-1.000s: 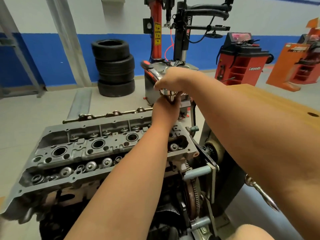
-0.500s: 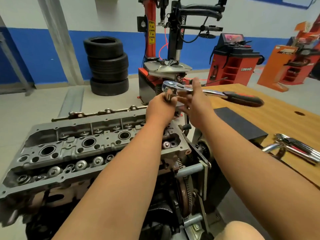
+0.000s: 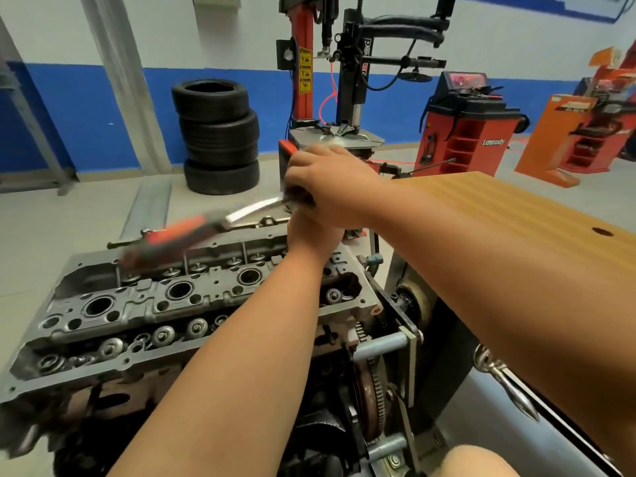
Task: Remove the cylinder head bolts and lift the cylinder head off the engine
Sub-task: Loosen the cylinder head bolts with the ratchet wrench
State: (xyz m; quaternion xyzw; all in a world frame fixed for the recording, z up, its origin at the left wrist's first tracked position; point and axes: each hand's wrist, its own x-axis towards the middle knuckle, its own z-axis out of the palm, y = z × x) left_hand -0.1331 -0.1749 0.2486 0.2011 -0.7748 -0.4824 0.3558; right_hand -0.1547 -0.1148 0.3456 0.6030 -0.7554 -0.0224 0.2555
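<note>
Grey cast metal fills the lower left: the cylinder head [image 3: 165, 304] sits on top of the engine [image 3: 113, 394], with its valve gear and round plug wells exposed. Both hands meet above the right-hand end of the head.

The right hand [image 3: 332, 187] lies uppermost. Its fingers curl down over the head of a ratchet [image 3: 203, 228] and grip it. The chrome shank and red-and-black handle reach out to the left above the far row of valves, smeared by motion blur.

The left hand [image 3: 311, 237] is directly beneath, touching the right one, with its forearm crossing the cylinder head. Its fingers are hidden under the right hand, so I cannot tell whether they grip anything.

A toothed flywheel [image 3: 370, 390] shows at the engine's right end. Just beyond it runs a wooden surface [image 3: 516, 215], and a chrome tool [image 3: 509, 387] shows below the right forearm.

Against the blue-and-white wall stand a stack of tyres [image 3: 220, 139], a tyre changer [image 3: 347, 80] and a red wheel balancer [image 3: 468, 132].
</note>
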